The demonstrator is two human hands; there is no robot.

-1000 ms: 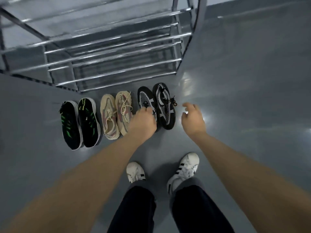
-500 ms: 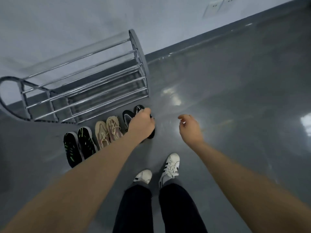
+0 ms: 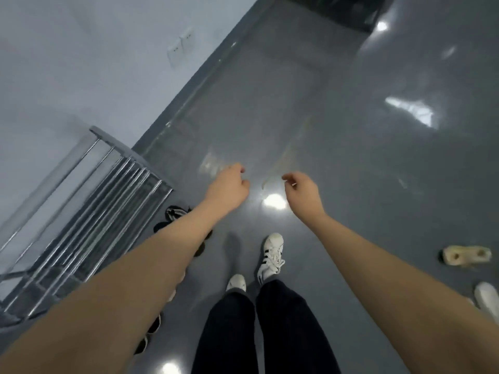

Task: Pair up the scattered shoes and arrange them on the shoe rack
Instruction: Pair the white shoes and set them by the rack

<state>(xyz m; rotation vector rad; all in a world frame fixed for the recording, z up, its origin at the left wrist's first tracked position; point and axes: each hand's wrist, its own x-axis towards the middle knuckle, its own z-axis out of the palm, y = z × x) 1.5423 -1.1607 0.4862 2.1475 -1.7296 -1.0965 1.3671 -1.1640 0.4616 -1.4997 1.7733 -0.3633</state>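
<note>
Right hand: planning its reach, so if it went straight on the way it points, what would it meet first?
Nothing: ahead of the right hand only bare floor shows, though depth is unclear.

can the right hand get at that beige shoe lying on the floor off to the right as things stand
Probably yes, with a turn and a bend. The right hand holds nothing, and bare floor lies between it and the beige shoe; nothing blocks the way. The shoe lies well off to the side, though.

Black shoes point(image 3: 172, 220) mostly behind left forearm, white shoe point(image 3: 487, 298) cut off at right edge
</note>
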